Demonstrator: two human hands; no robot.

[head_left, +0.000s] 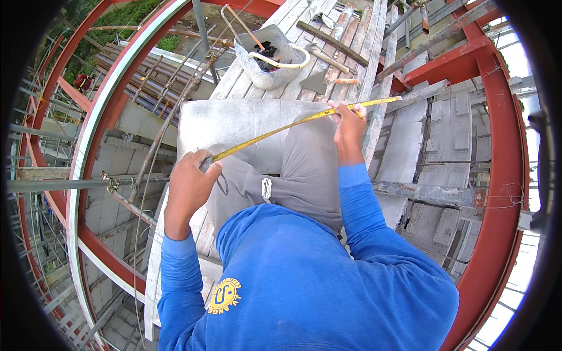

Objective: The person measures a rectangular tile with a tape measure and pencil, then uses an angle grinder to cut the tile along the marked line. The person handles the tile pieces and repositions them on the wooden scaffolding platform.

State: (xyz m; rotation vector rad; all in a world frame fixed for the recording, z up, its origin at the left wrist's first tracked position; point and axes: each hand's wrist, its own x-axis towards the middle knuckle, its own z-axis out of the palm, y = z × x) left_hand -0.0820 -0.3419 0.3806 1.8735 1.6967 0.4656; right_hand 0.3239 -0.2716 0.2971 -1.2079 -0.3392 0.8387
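Note:
A yellow tape measure [281, 130] is drawn out slantwise above my lap, its free end reaching past my right hand to the upper right. My left hand [192, 180] is closed around the tape's case, which the fingers mostly hide. Farther right, my right hand [349, 130] pinches the blade near its end. A small yellow piece shows by those fingers, too little to name. Beneath the tape lies a pale grey flat-faced block [213, 120], partly covered by my knees in grey trousers.
A grey bucket [249, 61] with dark contents stands on the plank platform [231, 88]. Beside it lie a trowel [316, 82], a wooden-handled hammer [329, 61] and a wooden strip [332, 43]. Red steel beams [504, 175] and scaffold pipes [58, 185] flank me, with drops on both sides.

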